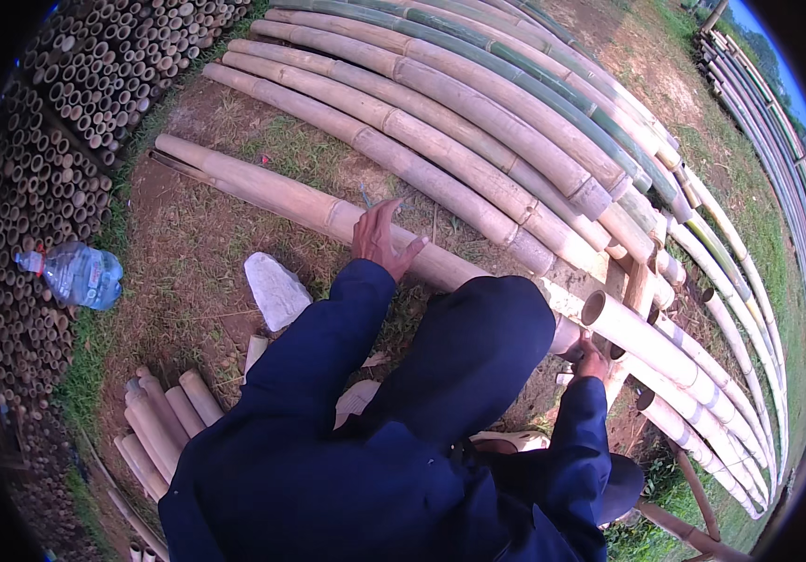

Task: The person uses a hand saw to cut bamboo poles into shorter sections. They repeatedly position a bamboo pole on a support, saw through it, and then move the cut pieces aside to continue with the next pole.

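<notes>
A thick tan bamboo pole (281,197) lies slantwise in front of me, from the upper left down to the right, passing behind my raised knee. My left hand (382,242) rests on top of it, thumb spread away from the stretched fingers. Past the knee, my right hand (592,361) is closed at the pole's right end. Its fingertips are partly hidden there. Just above that hand is the open cut end of another bamboo pole (651,342).
Several bamboo poles (421,84), tan and green, lie side by side beyond. A wooden support (640,292) stands by the right hand. At left are a pale stone (274,290), a clear plastic bottle (82,274), short bamboo pieces (155,421) and a large stack of bamboo (37,178).
</notes>
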Demonstrator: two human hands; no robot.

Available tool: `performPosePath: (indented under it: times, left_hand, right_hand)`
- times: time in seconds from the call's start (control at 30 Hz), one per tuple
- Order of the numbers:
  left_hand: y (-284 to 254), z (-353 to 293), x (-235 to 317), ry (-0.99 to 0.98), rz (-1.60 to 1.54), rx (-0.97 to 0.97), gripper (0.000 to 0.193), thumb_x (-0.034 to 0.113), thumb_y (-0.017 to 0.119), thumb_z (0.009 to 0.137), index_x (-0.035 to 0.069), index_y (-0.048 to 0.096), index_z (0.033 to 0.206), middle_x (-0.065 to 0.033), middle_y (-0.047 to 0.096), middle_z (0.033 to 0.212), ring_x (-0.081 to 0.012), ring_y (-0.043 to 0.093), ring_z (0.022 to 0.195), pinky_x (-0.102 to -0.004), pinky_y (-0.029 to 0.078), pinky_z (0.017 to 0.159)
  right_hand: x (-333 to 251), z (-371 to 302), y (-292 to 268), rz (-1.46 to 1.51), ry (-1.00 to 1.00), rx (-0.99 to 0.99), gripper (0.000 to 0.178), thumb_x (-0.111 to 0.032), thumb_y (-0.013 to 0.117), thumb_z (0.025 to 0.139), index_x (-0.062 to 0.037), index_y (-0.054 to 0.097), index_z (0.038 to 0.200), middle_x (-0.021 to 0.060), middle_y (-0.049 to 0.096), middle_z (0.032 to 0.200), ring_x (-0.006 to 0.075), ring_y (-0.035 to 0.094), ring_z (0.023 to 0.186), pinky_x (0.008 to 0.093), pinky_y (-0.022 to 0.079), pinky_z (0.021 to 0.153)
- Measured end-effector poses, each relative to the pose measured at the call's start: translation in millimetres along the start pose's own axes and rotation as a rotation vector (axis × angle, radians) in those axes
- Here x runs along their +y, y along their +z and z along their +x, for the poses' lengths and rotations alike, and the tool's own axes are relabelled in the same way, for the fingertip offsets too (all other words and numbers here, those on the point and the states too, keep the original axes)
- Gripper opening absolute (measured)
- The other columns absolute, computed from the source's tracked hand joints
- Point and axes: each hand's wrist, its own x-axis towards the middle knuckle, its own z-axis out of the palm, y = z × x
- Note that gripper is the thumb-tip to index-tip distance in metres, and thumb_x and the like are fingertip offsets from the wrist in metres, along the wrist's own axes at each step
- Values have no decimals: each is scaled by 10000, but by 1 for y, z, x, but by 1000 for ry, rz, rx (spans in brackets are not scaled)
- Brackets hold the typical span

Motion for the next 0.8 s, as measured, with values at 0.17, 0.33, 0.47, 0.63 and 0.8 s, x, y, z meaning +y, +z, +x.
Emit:
performPosePath:
  times: [0.17,0.33,0.47,0.63,0.8]
  left_hand:
    - [-32,5,-137,-1109,-198,518,833,516,762,869,7,468,1459,-239,563,1371,-407,510,1316,-534,388,1126]
    - [13,16,-175,-1452,-1216,302,856,611,722,836,40,502,1434,-242,620,1317,-413,608,1202,-532,465,1060]
    - [30,39,-151,-1456,-1195,216,867,650,716,798,68,526,1411,-236,653,1275,-405,657,1136,-532,504,1023]
    - [24,57,-99,-1262,-1284,106,834,629,742,775,98,542,1386,-170,657,1240,-347,662,1097,-508,532,968]
    - [26,138,-33,-1043,-1373,-92,827,656,729,786,124,552,1393,-127,652,1279,-292,661,1121,-437,520,985]
  right_hand:
    - [-11,4,-48,116,24,205,389,-330,841,862,23,781,1012,93,714,933,178,641,695,313,468,565]
    - [-6,5,-91,92,-31,350,415,-357,808,887,-34,792,1147,49,713,955,123,548,680,282,405,553]
    - [0,-3,-117,45,-28,263,307,-375,772,932,-81,810,1014,-55,595,706,49,422,533,227,286,483]
    - [0,-29,-143,226,-155,299,281,-337,716,995,-86,792,1097,-111,465,634,15,364,513,217,234,465]
    - [-7,-76,-157,429,-273,194,379,-329,694,1008,-41,720,1252,-11,670,940,70,566,730,229,381,588]
